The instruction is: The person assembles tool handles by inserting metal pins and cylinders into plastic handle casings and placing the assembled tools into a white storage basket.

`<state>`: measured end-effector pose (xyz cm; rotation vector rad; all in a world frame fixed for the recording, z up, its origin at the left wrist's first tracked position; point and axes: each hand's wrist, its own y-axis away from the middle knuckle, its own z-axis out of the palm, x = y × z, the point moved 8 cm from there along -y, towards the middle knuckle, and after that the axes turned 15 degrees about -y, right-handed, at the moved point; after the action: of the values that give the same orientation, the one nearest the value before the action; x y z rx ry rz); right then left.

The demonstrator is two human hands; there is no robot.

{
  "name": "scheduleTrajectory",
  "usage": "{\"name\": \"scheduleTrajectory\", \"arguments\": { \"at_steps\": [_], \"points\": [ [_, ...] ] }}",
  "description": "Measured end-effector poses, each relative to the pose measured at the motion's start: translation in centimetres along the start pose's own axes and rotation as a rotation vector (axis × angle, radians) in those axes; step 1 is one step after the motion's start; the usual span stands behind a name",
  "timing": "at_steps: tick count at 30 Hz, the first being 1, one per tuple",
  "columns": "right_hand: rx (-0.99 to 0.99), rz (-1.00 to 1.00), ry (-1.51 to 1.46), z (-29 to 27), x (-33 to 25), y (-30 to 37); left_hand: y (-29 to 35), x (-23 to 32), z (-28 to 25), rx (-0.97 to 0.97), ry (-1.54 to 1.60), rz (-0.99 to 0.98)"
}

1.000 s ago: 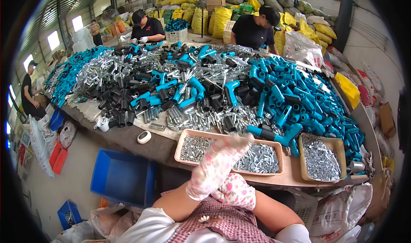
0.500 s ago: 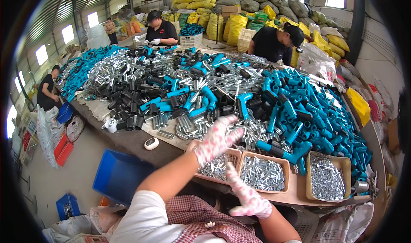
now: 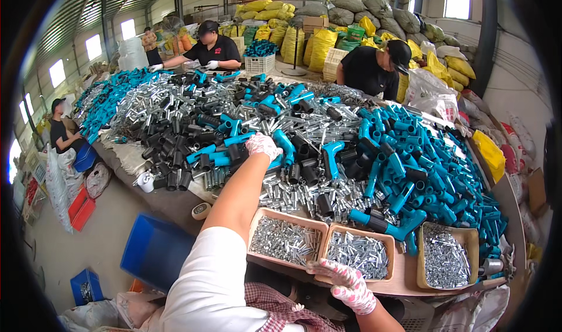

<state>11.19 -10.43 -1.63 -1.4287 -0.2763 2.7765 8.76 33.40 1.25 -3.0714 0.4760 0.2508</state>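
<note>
My left hand (image 3: 263, 147), in a white glove with pink spots, reaches out over the heaped parts. It rests among teal angled plastic handles (image 3: 285, 146) and black sleeves (image 3: 308, 171); its fingertips are hidden, so I cannot tell whether it grips a part. My right hand (image 3: 349, 286), gloved alike, is open with fingers extended at the near edge of the middle tray (image 3: 389, 256), and nothing shows in it. That tray holds small metal pins (image 3: 357, 255). To its left is another tray (image 3: 255, 226) of small metal pieces.
A third tray (image 3: 474, 256) of metal pieces stands at right, beside a large teal heap (image 3: 421, 162). A small white device (image 3: 201, 211) lies at the table edge, above a blue bin (image 3: 153, 253). Several people work around the table; sacks (image 3: 322, 48) are piled behind.
My left hand has moved from above the trays farther out, down onto the pile. My right hand has shifted slightly right and down. A co-worker across the table has stretched an arm sideways.
</note>
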Motion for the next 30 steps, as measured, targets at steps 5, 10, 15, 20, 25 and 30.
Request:
{"name": "scheduleTrajectory", "arguments": {
  "at_steps": [5, 10, 15, 20, 25, 30],
  "points": [
    [0.026, 0.006, -0.049, -0.5, 0.3, -0.3, -1.0, -0.5, 1.2, -0.204, 0.091, -0.029],
    [0.051, -0.031, -0.05, 0.0, 0.6, -0.3, 1.6, 2.1, 2.6, 0.018, 0.149, 0.122],
    [0.061, -0.033, 0.008, 0.2, 0.1, -0.4, 5.3, 2.4, 2.5, 0.035, 0.055, 0.318],
    [0.178, -0.32, 0.797, 1.7, -4.4, -0.9, 14.2, 4.9, -2.4, 0.206, 0.135, 0.679],
    [0.281, -0.468, 1.977, 5.3, -7.2, -4.4, 27.5, 9.3, -5.1, 0.157, -0.059, 1.136],
    [0.406, -0.068, 1.62, 1.5, -6.1, -2.8, 30.0, 7.9, -4.2, 0.143, 0.013, 1.16]
  ]
}}
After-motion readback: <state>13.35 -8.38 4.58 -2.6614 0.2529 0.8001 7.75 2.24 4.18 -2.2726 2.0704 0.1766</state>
